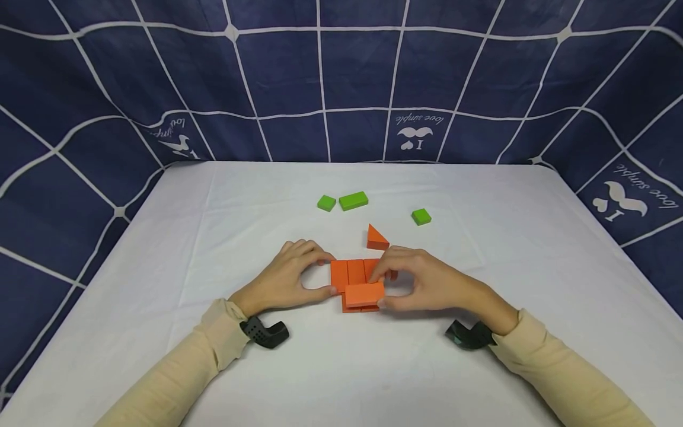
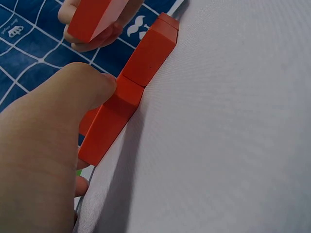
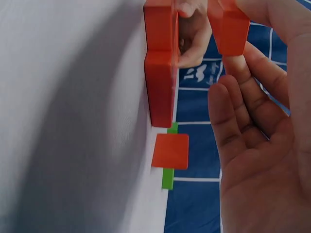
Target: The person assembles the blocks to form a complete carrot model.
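Head view: steady the flat orange blocks (image 1: 356,273) on the cloth (image 1: 331,367) with your left hand (image 1: 283,276) pinching their left end, and level the upper block (image 1: 365,294) your right hand (image 1: 429,280) pinches just above them.

Reads "love simple" (image 1: 420,118) upside down on the navy white-gridded cloth (image 1: 357,71), along with "I" (image 1: 420,144), a heart (image 1: 407,145) and a moustache (image 1: 415,131).

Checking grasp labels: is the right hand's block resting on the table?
No, the right hand holds the orange block clear of the table.
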A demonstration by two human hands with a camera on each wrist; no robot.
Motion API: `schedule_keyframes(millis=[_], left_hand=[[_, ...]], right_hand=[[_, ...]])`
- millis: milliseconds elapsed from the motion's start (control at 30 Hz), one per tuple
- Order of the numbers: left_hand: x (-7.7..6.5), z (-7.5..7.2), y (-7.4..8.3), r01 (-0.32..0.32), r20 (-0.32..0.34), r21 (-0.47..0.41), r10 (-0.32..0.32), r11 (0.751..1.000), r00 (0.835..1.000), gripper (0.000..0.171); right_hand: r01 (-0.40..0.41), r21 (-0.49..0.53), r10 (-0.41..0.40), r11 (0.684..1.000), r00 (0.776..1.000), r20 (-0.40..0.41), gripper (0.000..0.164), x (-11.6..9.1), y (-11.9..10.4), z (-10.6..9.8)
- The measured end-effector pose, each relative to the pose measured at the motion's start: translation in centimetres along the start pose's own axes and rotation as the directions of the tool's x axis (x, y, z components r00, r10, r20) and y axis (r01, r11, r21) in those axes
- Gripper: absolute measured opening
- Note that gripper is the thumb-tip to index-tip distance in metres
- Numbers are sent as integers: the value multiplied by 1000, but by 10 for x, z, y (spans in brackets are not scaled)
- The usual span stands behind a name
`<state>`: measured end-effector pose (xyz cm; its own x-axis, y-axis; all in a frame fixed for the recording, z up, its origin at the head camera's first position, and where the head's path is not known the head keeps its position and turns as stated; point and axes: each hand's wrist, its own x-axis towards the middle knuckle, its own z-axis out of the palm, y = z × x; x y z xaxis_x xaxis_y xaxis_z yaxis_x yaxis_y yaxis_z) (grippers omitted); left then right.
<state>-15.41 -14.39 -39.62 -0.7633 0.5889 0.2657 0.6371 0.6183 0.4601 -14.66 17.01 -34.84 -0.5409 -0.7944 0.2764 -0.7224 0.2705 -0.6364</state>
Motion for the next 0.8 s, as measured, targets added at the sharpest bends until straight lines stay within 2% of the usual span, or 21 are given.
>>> schedule_keyframes(millis=[233, 467, 800], left_hand=[[0, -1, 1, 8, 9, 0, -8, 1000, 1000, 55], [1, 0, 0, 4, 2, -5, -4, 1000, 1000, 54], [0, 0, 0, 7, 0, -5, -7, 1000, 1000, 54]], right_hand=[[-7, 14, 5, 1000, 994, 107, 25, 1, -5, 5], [-2, -12, 4, 1000, 984, 177, 21, 0, -5, 12], [-25, -83, 43, 996, 975, 220, 22, 0, -6, 15]])
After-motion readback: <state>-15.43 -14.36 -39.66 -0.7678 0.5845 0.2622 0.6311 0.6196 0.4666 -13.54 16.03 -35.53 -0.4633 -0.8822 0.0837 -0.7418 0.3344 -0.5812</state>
